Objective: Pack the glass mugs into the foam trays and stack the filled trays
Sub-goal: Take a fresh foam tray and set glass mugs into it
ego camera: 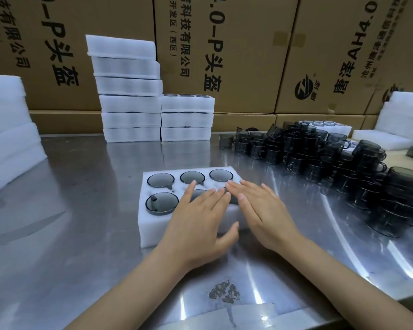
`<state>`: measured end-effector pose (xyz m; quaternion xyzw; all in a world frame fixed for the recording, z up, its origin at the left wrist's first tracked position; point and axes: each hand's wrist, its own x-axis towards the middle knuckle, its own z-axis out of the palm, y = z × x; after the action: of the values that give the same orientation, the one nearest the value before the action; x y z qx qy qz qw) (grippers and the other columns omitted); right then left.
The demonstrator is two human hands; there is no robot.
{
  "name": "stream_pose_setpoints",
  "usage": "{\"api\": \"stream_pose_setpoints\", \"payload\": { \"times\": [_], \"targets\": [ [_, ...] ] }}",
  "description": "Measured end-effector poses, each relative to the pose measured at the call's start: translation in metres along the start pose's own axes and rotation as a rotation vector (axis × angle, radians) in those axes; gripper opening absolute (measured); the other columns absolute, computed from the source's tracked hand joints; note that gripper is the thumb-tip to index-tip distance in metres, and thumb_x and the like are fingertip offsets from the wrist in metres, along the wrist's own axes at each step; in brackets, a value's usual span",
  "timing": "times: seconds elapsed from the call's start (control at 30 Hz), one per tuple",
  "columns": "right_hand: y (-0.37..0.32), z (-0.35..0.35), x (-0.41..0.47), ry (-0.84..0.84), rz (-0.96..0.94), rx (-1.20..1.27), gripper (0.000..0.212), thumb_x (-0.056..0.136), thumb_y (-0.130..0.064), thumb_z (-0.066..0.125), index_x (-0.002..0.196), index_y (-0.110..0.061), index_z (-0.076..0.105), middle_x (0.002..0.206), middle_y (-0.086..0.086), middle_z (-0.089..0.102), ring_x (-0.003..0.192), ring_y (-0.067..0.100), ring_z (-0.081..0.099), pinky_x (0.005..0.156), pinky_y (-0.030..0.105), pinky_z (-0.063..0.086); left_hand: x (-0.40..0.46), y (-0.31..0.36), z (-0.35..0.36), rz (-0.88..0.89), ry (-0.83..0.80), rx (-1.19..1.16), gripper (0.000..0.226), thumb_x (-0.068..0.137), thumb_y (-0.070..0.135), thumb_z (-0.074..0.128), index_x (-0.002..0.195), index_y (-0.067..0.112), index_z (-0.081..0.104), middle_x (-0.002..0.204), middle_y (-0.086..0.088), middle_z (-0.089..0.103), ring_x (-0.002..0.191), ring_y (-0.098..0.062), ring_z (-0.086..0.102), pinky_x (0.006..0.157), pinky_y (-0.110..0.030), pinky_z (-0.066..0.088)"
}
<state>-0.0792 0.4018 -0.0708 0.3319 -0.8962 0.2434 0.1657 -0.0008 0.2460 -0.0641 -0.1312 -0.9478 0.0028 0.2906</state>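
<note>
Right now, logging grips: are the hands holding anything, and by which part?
Nothing is gripped. Both hands, left hand and right hand, lie flat on the foam tray.

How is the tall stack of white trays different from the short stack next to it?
The tall stack has six trays; the short stack has three. The tall stack leans and is uneven; the short stack sits straight. Mug rims show on top of the short stack; the tall stack's top is plain foam. Both are white foam on the table.
</note>
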Motion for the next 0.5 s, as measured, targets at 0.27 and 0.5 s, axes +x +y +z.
{"api": "stream_pose_setpoints", "payload": {
  "times": [0.27,0.5],
  "targets": [
    [0.011,0.003,-0.002,0.119,0.153,0.234,0.054,0.097,-0.055,0.027,0.142,-0.029,0.041,0.142,-0.02,0.039,0.133,-0.002,0.031,0.108,0.017,0.022,-0.012,-0.001,-0.003,0.004,-0.071,0.019,0.061,0.084,0.047,0.037,0.127,0.01,0.059,0.131,-0.002,0.06,0.119,-0.018,0.058,0.104,-0.051,0.037],
    [0.013,-0.003,0.0,-0.07,0.443,0.449,0.094,0.077,-0.079,0.018,0.102,0.001,0.06,0.106,0.011,0.068,0.104,0.026,0.059,0.097,0.035,0.043,-0.039,-0.05,-0.028,-0.71,0.069,-0.321,0.074,0.091,0.053,0.039,0.15,0.016,0.015,0.156,0.003,0.024,0.144,-0.012,0.016,0.116,-0.037,-0.001]
  ]
}}
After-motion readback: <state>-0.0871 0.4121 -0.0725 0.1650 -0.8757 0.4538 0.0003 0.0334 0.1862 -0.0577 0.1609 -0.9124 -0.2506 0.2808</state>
